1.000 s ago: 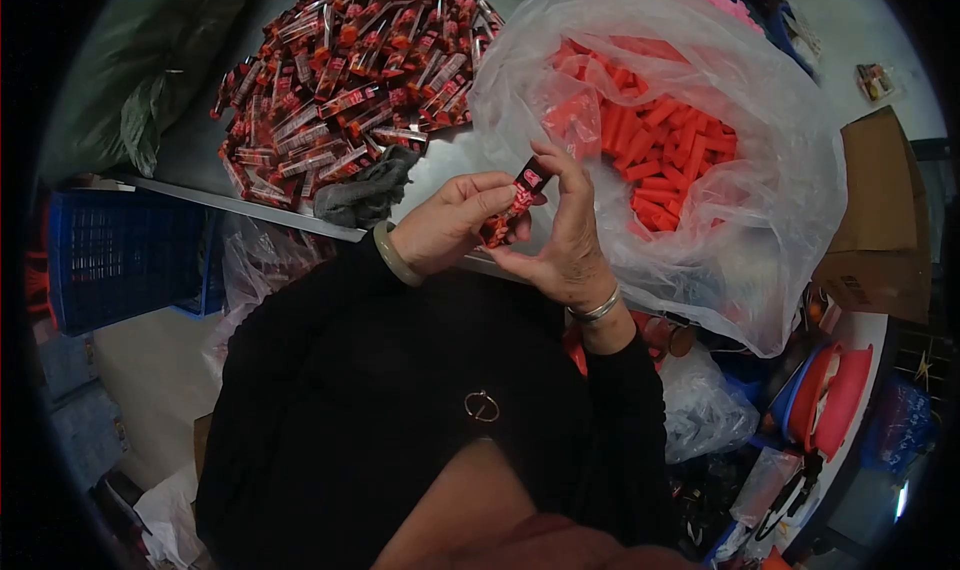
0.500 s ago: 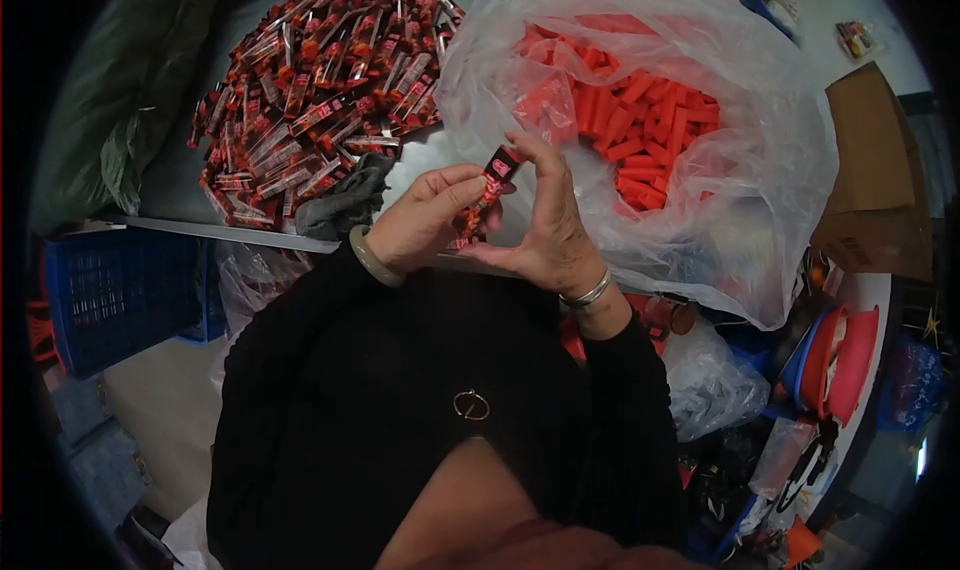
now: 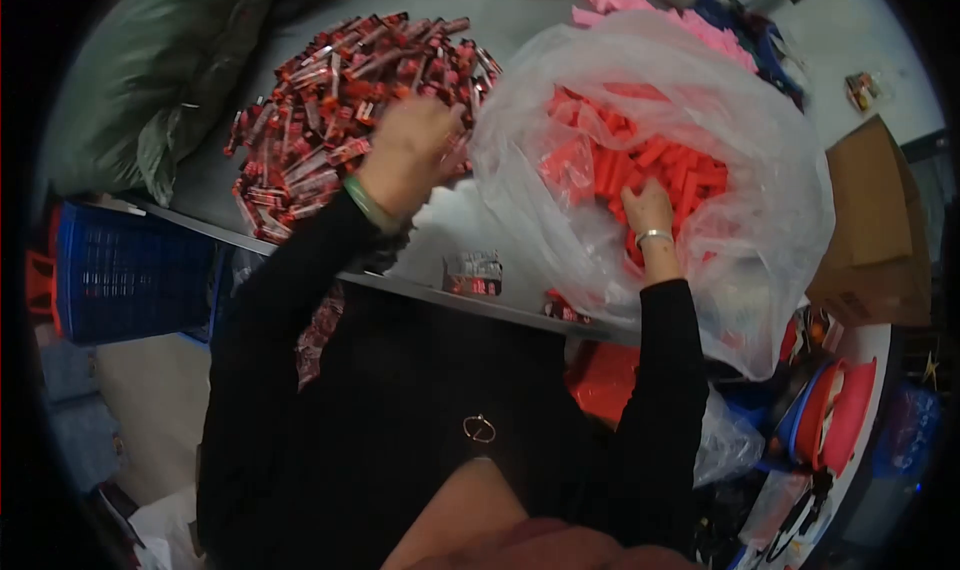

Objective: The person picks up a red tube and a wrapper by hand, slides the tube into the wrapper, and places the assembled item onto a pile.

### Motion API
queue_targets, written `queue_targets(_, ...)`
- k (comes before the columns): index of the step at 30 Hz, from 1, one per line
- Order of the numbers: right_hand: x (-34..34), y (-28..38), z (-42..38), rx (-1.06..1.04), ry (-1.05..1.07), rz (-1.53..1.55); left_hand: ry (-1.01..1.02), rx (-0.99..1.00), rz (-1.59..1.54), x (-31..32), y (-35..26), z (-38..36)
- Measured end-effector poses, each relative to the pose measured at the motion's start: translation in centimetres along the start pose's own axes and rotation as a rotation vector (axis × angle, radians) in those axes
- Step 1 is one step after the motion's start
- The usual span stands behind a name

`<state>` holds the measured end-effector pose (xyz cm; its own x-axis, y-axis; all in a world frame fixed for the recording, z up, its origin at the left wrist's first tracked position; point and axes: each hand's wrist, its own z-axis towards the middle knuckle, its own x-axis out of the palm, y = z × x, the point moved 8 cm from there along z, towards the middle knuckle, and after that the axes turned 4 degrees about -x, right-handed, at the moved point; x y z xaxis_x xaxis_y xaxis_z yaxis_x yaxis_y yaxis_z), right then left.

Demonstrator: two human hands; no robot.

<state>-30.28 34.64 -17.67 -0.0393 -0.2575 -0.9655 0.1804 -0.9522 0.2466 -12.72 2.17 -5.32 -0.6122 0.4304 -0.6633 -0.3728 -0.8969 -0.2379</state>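
My left hand (image 3: pixel 412 150), a bracelet on its wrist, is over the right side of a pile of small clear-and-red printed packages (image 3: pixel 310 160). Motion smears its fingers, so whether it grips a package does not show. Inside a large translucent plastic bag (image 3: pixel 770 170), my right hand (image 3: pixel 650 208) reaches down among many short red pieces (image 3: pixel 690 175). Its fingertips are partly hidden there, and any grip cannot be made out. Between the pile and the bag, a clear package with printing (image 3: pixel 473 274) lies near the table's front edge.
A dark cloth bundle (image 3: pixel 385 255) is partly behind my left forearm. A green sack (image 3: pixel 150 80) stands at the left, above a blue basket (image 3: pixel 130 270). On the right is an open cardboard box (image 3: pixel 870 220). Pink material (image 3: pixel 690 30) lies behind the plastic bag.
My hands have parted from around a small black-and-red printed package. The left has moved up and left to the pile, the right into the bag of red pieces. The camera view has shifted.
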Motion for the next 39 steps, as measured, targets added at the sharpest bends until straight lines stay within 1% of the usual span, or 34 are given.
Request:
queue_targets(1,0.8,0.0,0.1,0.001,0.043,-0.057,0.327,-0.064,-0.163,3.8,-0.5,-2.7)
queue_targets(2,1.7,-0.3,0.1,-0.004,0.065,-0.067,0.333,-0.077,-0.291,4.9,-2.3,-4.9)
queue_targets(3,1.6,0.0,-0.2,0.013,0.076,-0.047,0.427,-0.067,-0.273,6.6,-3.6,-6.9)
queue_targets(4,1.5,0.3,-0.4,0.037,0.092,-0.031,0.455,-0.063,-0.240,7.6,-4.4,-8.5)
queue_targets(6,1.2,-0.1,-0.5,0.124,0.042,0.026,0.450,-0.092,-0.230,8.6,-4.8,-10.9)
queue_targets(7,1.4,-0.2,-0.4,0.114,0.033,0.040,0.445,-0.087,-0.212,9.0,-4.6,-11.5)
queue_targets(9,1.3,-0.3,-0.1,0.075,-0.121,0.075,0.585,-0.149,-0.279,10.5,-4.0,-12.6)
queue_targets(10,1.8,-0.3,0.0,0.072,-0.129,0.084,0.614,-0.170,-0.328,10.9,-3.8,-12.8)
queue_targets(11,1.9,-0.5,0.1,0.079,-0.177,0.143,0.610,-0.160,-0.319,11.0,-3.8,-13.0)
queue_targets(13,1.3,-0.6,0.5,0.092,-0.240,0.204,0.437,-0.224,-0.325,9.7,-3.6,-12.0)
queue_targets(15,1.9,-0.7,0.9,0.118,-0.169,0.267,0.456,-0.194,-0.317,9.8,-3.8,-11.8)
queue_targets(16,2.3,-1.0,1.1,0.124,-0.177,0.270,0.475,-0.179,-0.310,9.9,-3.8,-11.8)
queue_targets(17,2.8,-1.2,1.4,0.099,-0.232,0.325,0.475,-0.171,-0.311,9.9,-3.9,-11.8)
queue_targets(18,2.2,-0.9,1.3,0.072,-0.287,0.378,0.552,-0.200,-0.333,10.4,-3.8,-12.2)
queue_targets(19,2.0,-0.8,1.2,0.076,-0.292,0.377,0.630,-0.228,-0.355,11.0,-3.7,-12.6)
queue_targets(21,2.2,-0.9,0.9,0.137,-0.242,0.527,0.607,-0.221,-0.386,10.8,-3.9,-12.6)
queue_targets(22,3.0,-1.5,1.1,0.143,-0.246,0.523,0.583,-0.218,-0.413,10.6,-3.9,-12.5)
queue_targets(24,2.2,-1.2,1.0,-0.115,-0.483,0.483,0.574,-0.201,-0.439,10.7,-3.8,-12.7)
queue_targets(25,2.1,-2.0,1.0,-0.101,-0.492,0.469,0.560,-0.191,-0.461,10.8,-3.8,-12.7)
queue_targets(27,4.4,-3.4,2.0,0.059,-0.228,0.709,0.577,-0.181,-0.471,11.4,-3.6,-13.0)
queue_targets(29,3.6,-3.4,1.5,0.030,-0.258,0.723,0.586,-0.179,-0.472,11.6,-3.4,-13.2)
queue_targets(31,1.9,-1.7,0.1,0.016,-0.180,0.808,0.583,-0.132,-0.431,11.3,-3.7,-13.1)
queue_targets(32,1.7,-1.9,0.0,0.020,-0.182,0.803,0.583,-0.129,-0.437,11.3,-3.7,-13.0)
queue_targets(34,-0.3,-0.5,-0.9,-0.155,-0.305,0.613,0.494,-0.048,-0.372,10.4,-4.3,-12.8)
queue_targets(35,-0.4,-0.5,-1.2,-0.144,-0.292,0.609,0.505,-0.057,-0.381,10.3,-4.3,-12.7)
queue_targets(37,-4.1,2.3,-2.8,-0.257,-0.368,0.627,0.426,0.006,-0.295,9.2,-4.7,-11.6)
queue_targets(39,-6.3,4.2,-3.9,-0.378,-0.453,0.617,0.375,-0.038,-0.289,7.4,-4.8,-9.3)
